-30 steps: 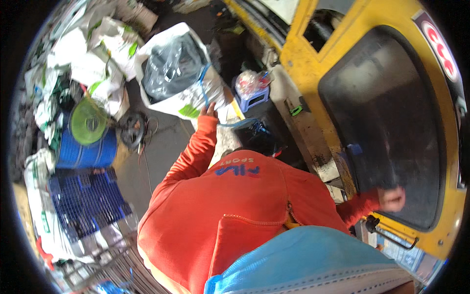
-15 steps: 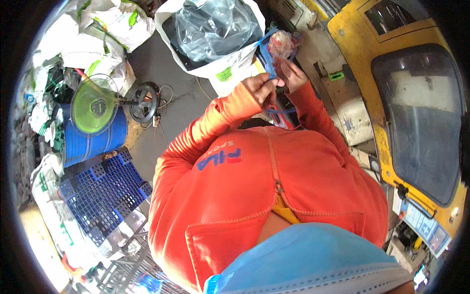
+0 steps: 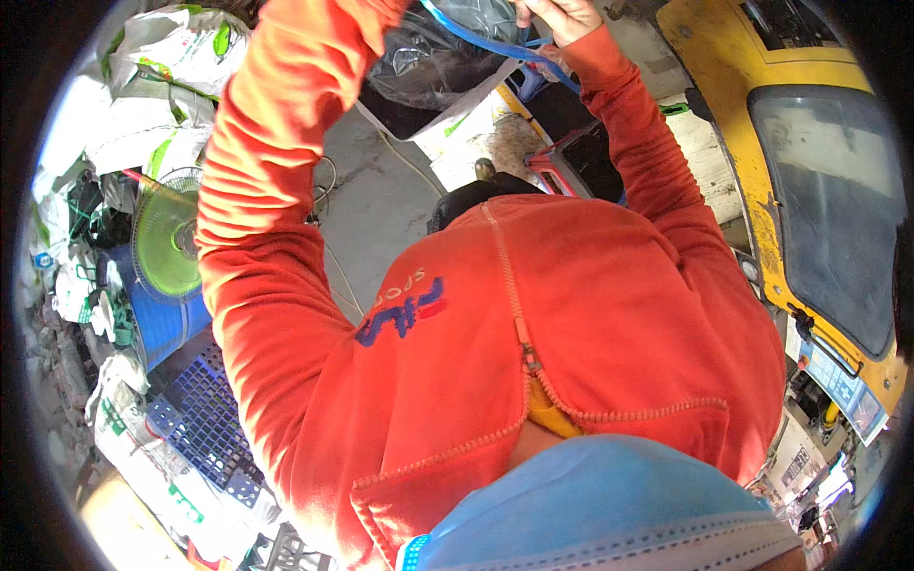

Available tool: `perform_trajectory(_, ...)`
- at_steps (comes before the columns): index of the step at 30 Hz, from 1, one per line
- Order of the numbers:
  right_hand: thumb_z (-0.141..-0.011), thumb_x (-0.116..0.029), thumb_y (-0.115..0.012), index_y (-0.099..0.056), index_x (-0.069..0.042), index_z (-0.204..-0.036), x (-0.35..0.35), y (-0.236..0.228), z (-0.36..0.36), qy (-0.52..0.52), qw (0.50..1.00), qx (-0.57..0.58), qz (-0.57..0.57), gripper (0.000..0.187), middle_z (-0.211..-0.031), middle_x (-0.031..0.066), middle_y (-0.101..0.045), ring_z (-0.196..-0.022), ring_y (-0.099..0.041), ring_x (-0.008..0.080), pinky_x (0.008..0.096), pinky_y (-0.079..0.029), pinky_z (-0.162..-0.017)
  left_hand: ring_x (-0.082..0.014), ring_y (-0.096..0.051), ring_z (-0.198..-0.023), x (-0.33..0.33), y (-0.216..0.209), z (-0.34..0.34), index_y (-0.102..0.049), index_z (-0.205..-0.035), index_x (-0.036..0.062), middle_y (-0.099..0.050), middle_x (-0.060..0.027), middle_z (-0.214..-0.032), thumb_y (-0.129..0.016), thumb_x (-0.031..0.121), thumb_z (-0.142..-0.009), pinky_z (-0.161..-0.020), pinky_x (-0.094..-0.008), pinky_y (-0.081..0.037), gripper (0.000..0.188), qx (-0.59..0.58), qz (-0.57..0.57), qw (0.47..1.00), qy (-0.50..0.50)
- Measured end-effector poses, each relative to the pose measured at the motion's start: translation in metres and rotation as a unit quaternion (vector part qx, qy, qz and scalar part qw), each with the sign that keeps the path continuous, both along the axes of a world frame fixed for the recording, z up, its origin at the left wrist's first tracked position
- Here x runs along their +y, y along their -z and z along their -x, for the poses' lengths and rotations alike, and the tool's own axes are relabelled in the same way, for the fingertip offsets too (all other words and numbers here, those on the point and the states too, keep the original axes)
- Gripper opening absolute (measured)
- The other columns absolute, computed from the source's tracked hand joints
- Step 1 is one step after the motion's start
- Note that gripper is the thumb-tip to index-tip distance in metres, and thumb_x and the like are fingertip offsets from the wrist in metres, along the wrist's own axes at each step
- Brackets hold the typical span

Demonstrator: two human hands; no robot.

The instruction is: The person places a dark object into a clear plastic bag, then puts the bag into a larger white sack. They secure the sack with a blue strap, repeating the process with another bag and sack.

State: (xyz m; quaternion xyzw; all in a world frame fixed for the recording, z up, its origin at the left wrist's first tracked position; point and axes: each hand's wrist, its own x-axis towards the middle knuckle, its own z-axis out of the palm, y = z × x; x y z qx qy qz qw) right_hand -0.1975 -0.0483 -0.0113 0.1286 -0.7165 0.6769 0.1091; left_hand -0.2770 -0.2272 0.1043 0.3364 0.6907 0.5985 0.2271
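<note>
Head view: what is nearest the hands?

A blue strip [image 3: 500,47], narrow, smooth and a little shiny. It curves from the top edge down to the right, across the mouth of a large white bag [image 3: 466,112], and ends its visible run beside the right wrist.

State of the hands?

Right hand [image 3: 564,17]: at the top edge, partly cut off, fingers bent and pointing left above the strip. Cannot tell whether it grips the strip. Left hand: beyond the top edge, so spread and hold cannot be told; only its orange-red sleeve [image 3: 267,171] shows.

Condition of the bag?

Mouth wide, dark inside, with crinkled see-through plastic [image 3: 438,71] catching the light. Green print on the outer wall; upper part outside the frame.

Surface?

Grey floor [image 3: 386,205], scuffed, with a pale cord lying across it.

Room, left side?

White sacks [image 3: 181,71] with green marks, heaped. Below them a green fan [image 3: 164,238], before a blue drum [image 3: 157,328]; lower again, a blue grid pallet [image 3: 214,414].

Right side?

Yellow machine door [image 3: 762,195], paint worn, with a dark window [image 3: 824,209]. Below it, a pale blue panel [image 3: 843,385], tilted.
</note>
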Motion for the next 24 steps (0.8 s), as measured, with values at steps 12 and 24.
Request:
perform_trajectory(12,-0.082,-0.009,-0.049,-0.055,0.001,-0.088,-0.001,-0.014,0.072,-0.07,0.983,-0.077,0.154,0.013,-0.058,-0.0031,-0.041,-0.048,-0.035,0.0056,0.0198,-0.028,-0.044,-0.0067,-0.051,-0.058,-0.036,-0.069,0.105,-0.066,-0.078,0.0044,-0.062,-0.0017,-0.066,-0.066,0.018,-0.072,-0.055,-0.0227,-0.04,0.015,0.171,0.281,0.944,0.039)
perform_trajectory(24,-0.084,-0.017,-0.048,-0.054,-0.001,-0.086,0.042,-0.059,0.136,0.025,0.968,-0.053,0.244,0.017,-0.05,-0.0053,-0.032,-0.042,-0.025,0.0051,0.0199,-0.021,-0.041,-0.012,-0.056,-0.065,-0.182,-0.064,0.357,-0.063,-0.083,0.007,-0.061,-0.003,-0.07,-0.065,0.026,-0.07,-0.059,-0.0257,-0.045,0.023,0.382,0.6,0.701,0.056)
